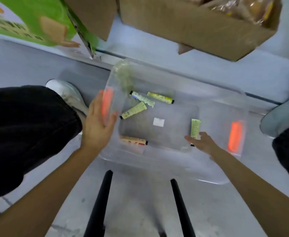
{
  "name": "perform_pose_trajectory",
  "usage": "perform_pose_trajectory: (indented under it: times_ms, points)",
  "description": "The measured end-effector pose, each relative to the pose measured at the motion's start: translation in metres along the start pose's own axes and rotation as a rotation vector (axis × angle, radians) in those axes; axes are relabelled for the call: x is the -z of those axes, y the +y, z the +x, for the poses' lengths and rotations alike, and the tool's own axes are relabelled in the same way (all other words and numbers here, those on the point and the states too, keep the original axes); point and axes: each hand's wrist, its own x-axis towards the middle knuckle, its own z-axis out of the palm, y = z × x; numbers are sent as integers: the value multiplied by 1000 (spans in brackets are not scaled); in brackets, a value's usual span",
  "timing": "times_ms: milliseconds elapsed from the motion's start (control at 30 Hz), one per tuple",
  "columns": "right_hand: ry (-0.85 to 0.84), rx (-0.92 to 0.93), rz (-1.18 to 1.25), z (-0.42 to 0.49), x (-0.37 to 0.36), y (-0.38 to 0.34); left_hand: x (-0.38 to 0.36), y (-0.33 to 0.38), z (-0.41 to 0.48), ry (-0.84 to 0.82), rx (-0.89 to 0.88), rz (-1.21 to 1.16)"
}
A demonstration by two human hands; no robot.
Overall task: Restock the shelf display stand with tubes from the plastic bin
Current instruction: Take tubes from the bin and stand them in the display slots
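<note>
A clear plastic bin (pixel 214 175) with orange handle clips sits on the grey floor below me. Several tubes lie inside it: three pale green ones (pixel 133 110) grouped at the back left and a beige one (pixel 133 140) at the front left. My right hand (pixel 202 144) reaches into the bin's right side and pinches a light green tube (pixel 195 127), which stands nearly upright. My left hand (pixel 99 124) hovers with straight fingers over the bin's left rim, by the orange clip (pixel 107 103). The display stand is not in view.
Cardboard boxes (pixel 196 26) hang over the far side of the bin, and a green printed carton (pixel 29 19) stands at the back left. My legs and pale shoes (pixel 68 93) flank the bin. Two black bars (pixel 99 202) cross the floor near me.
</note>
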Motion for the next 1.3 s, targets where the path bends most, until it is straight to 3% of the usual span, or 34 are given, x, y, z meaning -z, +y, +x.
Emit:
perform_pose_trajectory:
  times_ms: [133,333,467,633,767,867,967,1133,1300]
  points:
    - [87,-8,142,32,-23,8,-1,6,-2,42,-15,-27]
    - [291,-1,138,58,-57,3,-3,-1,-2,46,-53,-50]
    - [299,25,107,62,-58,0,-3,-3,-3,47,-55,-80]
    - [175,129,56,64,-70,-11,-3,-3,-4,39,-41,-98]
    - [-66,260,57,47,-100,-45,-3,-4,-3,47,-63,-101]
    - [-239,373,-19,36,-123,-70,-3,-3,-2,46,-71,-126]
    - [-300,469,-184,34,-141,-85,-3,-4,-3,47,-67,-139]
    - [-390,395,-381,35,-153,-97,-6,-8,-2,65,-1,-118]
    - [-472,296,-198,34,-147,-98,-7,-9,-1,90,17,-94]
